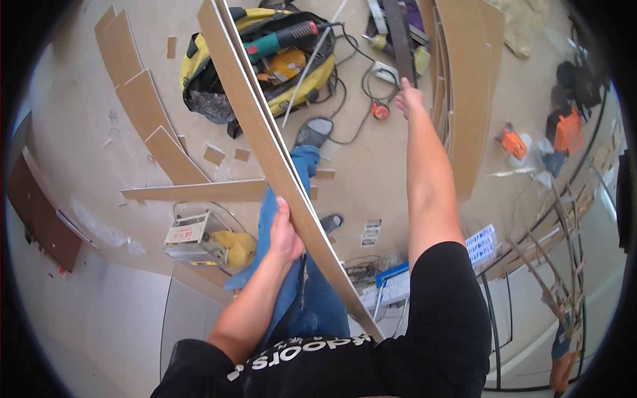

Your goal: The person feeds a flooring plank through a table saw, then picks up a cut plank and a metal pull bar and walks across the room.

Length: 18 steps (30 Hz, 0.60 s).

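Observation:
My left hand (285, 235) is closed on the edge of a long, narrow brown board (249, 126) with white edges. The board runs slantwise from the top of the view down to my body, and at least two strips appear to lie together in it. My right hand (410, 99) reaches far forward, its fingers closed round the near end of a long dark bar (399, 43). The bar's far end passes out of the top of the view. Beyond the board lies a yellow and black tool bag (196, 60) with a green power tool (279, 40) on top.
Brown panels (474, 86) lie stacked at right, with more offcuts (142, 99) at left. A cable with an orange-red plug (379, 111) crosses the floor by my foot. A white boxy machine (192, 235) sits at lower left, orange tools (512, 142) at far right.

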Available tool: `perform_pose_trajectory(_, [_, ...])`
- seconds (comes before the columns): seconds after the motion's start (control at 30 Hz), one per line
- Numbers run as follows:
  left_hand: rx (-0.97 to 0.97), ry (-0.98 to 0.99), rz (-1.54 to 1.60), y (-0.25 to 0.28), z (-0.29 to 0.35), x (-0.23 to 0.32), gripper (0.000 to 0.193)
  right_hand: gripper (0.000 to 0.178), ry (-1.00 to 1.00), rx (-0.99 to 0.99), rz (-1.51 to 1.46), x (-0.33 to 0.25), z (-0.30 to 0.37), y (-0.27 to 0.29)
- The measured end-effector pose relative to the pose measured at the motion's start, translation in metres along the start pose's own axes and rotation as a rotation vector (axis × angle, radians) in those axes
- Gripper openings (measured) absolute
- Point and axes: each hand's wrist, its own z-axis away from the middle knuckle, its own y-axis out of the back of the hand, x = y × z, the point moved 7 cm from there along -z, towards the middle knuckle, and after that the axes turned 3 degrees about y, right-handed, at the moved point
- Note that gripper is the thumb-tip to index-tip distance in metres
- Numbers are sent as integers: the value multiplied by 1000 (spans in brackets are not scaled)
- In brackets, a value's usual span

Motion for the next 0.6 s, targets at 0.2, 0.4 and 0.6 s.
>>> perform_pose_trajectory(0.2, [34,62,2,-21,-5,10,49,28,-109,-28,-143,-19,-54,-6])
perform_pose_trajectory(0.4, [-23,66,-26,-15,4,1,51,14,-120,-579,-677,-102,96,-68])
perform_pose_trajectory(0.6, [-21,-39,-142,-15,48,-2,57,25,261,-628,-879,-73,355,45])
